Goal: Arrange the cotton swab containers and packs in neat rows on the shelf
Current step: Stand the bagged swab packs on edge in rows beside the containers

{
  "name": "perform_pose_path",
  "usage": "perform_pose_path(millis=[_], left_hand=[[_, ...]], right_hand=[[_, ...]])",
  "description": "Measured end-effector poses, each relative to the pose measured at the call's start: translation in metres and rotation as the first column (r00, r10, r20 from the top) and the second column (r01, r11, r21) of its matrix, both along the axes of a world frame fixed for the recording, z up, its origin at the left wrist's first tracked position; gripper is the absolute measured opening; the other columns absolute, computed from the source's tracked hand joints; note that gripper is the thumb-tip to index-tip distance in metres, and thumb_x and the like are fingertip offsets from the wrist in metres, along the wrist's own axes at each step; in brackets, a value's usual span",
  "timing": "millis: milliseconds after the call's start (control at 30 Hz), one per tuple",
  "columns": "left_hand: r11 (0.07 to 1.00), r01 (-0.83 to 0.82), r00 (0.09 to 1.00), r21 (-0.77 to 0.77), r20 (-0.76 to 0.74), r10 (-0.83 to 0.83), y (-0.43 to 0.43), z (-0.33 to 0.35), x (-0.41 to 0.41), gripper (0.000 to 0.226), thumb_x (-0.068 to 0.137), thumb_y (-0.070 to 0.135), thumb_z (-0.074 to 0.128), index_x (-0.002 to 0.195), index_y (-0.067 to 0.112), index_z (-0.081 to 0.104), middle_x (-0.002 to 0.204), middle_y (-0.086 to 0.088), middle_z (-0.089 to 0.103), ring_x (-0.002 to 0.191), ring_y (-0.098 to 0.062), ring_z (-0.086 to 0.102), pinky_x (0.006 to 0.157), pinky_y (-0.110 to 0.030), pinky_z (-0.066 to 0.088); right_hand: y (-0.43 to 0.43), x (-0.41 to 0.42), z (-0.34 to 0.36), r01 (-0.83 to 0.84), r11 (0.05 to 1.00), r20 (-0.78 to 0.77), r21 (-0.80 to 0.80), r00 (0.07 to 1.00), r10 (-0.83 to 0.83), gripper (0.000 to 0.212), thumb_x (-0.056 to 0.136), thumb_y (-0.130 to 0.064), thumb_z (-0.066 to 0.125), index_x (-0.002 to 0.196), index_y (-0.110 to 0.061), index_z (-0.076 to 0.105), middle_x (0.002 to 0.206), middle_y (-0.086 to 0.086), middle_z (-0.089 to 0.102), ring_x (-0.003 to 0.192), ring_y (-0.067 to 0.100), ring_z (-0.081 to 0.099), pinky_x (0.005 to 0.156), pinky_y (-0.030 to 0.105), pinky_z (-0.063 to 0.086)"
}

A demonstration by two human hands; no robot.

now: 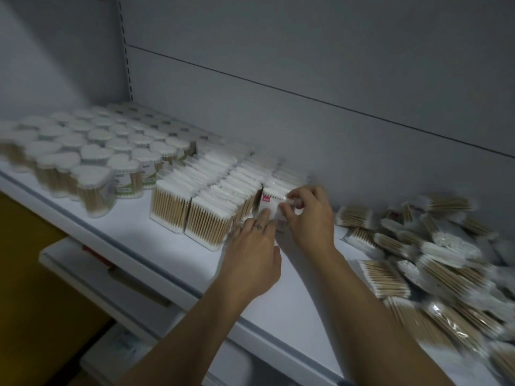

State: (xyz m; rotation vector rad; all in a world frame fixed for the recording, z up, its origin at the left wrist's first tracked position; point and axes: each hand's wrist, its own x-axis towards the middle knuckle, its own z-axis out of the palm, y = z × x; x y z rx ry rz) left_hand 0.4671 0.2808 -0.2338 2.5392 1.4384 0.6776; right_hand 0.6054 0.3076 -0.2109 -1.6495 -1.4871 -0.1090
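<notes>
Both hands set a cotton swab pack [269,203] at the front of the rightmost upright row on the white shelf [278,302].

Motion blur softens the whole view. The pack's lower half is hidden behind both hands, so its stick direction cannot be read. It stands upright, its white face with a small pink label turned toward the shelf's front edge. The left hand [255,252] lies with straight, slightly spread fingers against the pack's lower front. The right hand [309,218] pinches the pack's upper right corner between curled fingers and thumb. The rows of packs [195,196] run from front to back, wooden sticks vertical and cotton tips up. Heart-shaped containers [92,154] stand at the left, cut off by the frame edge. A loose heap of packs [434,263] lies at the right, sticks pointing many ways.
</notes>
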Motion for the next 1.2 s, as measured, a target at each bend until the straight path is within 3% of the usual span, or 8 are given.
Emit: perform_pose_path(millis=[100,200,333,467,633,867,1067,1200], left_hand=[[1.0,-0.006,1.0,0.013,0.0,0.006,0.002,-0.001,0.002,0.063,0.099,0.031,0.038,0.155,0.016,0.012,0.163,0.002,0.007,0.146,-0.017,0.015,0.119,-0.034,0.013],[1.0,-0.009,1.0,0.017,0.012,0.009,0.002,-0.002,0.003,0.063,0.099,0.029,0.039,0.155,0.017,0.012,0.163,0.002,0.01,0.147,-0.015,0.014,0.119,-0.032,0.011],[0.999,0.003,1.0,0.036,0.003,-0.003,0.001,-0.001,0.005,0.062,0.099,0.028,0.039,0.155,0.019,0.014,0.162,0.002,0.011,0.146,-0.015,0.015,0.119,-0.034,0.013],[0.995,0.052,0.998,0.079,0.032,-0.055,-0.004,0.006,0.005,0.055,0.095,0.02,0.047,0.148,0.019,0.033,0.155,-0.001,0.031,0.14,-0.018,0.028,0.114,-0.034,0.023],[0.977,0.203,0.972,0.068,0.102,-0.21,-0.015,0.019,0.024,0.045,0.096,0.024,0.05,0.14,0.023,0.044,0.141,0.005,0.047,0.131,-0.016,0.034,0.107,-0.031,0.029],[0.846,0.523,0.852,-0.104,0.038,-0.523,-0.04,0.03,0.081,0.056,0.093,0.042,0.054,0.144,0.032,0.035,0.148,0.007,0.038,0.135,-0.017,0.029,0.108,-0.035,0.027],[0.831,0.528,0.821,-0.176,-0.145,-0.553,-0.037,0.026,0.11,0.07,0.086,0.047,0.057,0.147,0.032,0.025,0.146,0.0,0.04,0.134,-0.025,0.032,0.107,-0.042,0.029],[0.846,0.513,0.842,-0.146,-0.106,-0.529,-0.026,0.027,0.106,0.055,0.085,0.049,0.056,0.136,0.035,0.042,0.132,0.001,0.05,0.122,-0.022,0.041,0.1,-0.039,0.036]], right_hand=[[0.004,-0.003,-0.002,-0.035,0.999,-0.115,0.029,0.993,0.038,0.013,0.08,-0.014,0.073,0.091,-0.013,0.067,0.099,-0.006,0.05,0.082,0.012,0.057,0.079,0.03,0.051],[0.008,-0.008,-0.003,-0.031,0.999,-0.122,0.026,0.992,0.034,0.013,0.08,-0.015,0.072,0.091,-0.014,0.066,0.1,-0.005,0.05,0.083,0.014,0.057,0.078,0.028,0.049],[0.0,-0.005,0.002,-0.041,0.997,-0.056,-0.068,0.998,0.037,0.023,0.08,-0.022,0.07,0.102,-0.022,0.065,0.109,-0.004,0.05,0.088,0.015,0.058,0.079,0.034,0.051],[-0.031,0.007,0.028,-0.016,0.983,0.037,-0.183,0.999,0.023,0.044,0.082,-0.029,0.069,0.125,-0.031,0.058,0.121,-0.002,0.053,0.097,0.017,0.061,0.085,0.034,0.05],[-0.091,0.036,0.063,0.174,0.902,0.276,-0.395,0.959,-0.064,0.033,0.084,-0.032,0.068,0.117,-0.029,0.064,0.107,-0.009,0.066,0.096,0.016,0.062,0.084,0.032,0.049],[-0.17,0.071,0.045,0.394,0.882,0.301,-0.259,0.9,-0.314,0.028,0.081,-0.022,0.067,0.108,-0.028,0.068,0.107,-0.003,0.065,0.092,0.024,0.063,0.076,0.032,0.046],[-0.187,0.074,0.022,0.357,0.855,0.329,-0.377,0.914,-0.237,0.041,0.082,-0.024,0.063,0.123,-0.03,0.061,0.119,-0.004,0.055,0.108,0.021,0.054,0.079,0.03,0.042],[-0.188,0.075,0.018,0.324,0.891,0.326,-0.319,0.92,-0.217,0.032,0.079,-0.023,0.067,0.11,-0.023,0.068,0.11,0.001,0.061,0.104,0.025,0.056,0.079,0.03,0.043]])
